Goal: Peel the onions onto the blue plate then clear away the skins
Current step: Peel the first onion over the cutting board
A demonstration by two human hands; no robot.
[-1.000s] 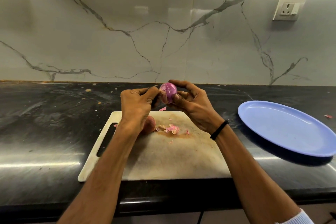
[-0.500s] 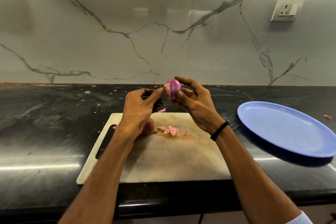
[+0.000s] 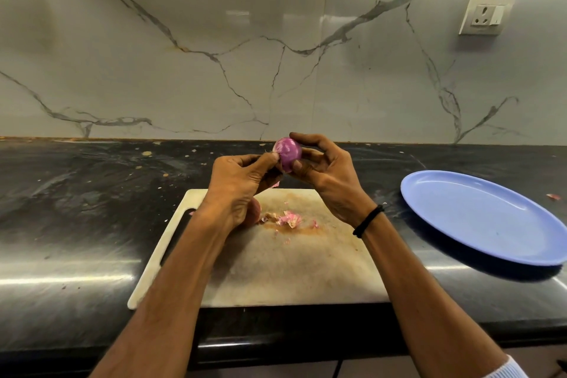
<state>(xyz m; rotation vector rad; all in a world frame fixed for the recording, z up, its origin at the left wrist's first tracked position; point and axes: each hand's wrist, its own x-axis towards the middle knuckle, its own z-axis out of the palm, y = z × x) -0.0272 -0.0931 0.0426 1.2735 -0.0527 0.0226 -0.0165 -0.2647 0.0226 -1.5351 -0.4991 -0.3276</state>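
Right hand (image 3: 329,176) cups the purple onion (image 3: 288,152) in curled fingers above the board (image 3: 294,267). Left hand (image 3: 242,184) pinches its skin edge.

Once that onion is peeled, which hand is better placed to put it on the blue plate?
The right hand, I'd say: its fingers cradle the purple onion, and the blue plate lies on that same side. The left hand only pinches at the onion's end, farther from the plate.

purple onion (image 3: 288,153), blue plate (image 3: 487,218), black counter (image 3: 76,209), grey-veined white wall (image 3: 214,40)
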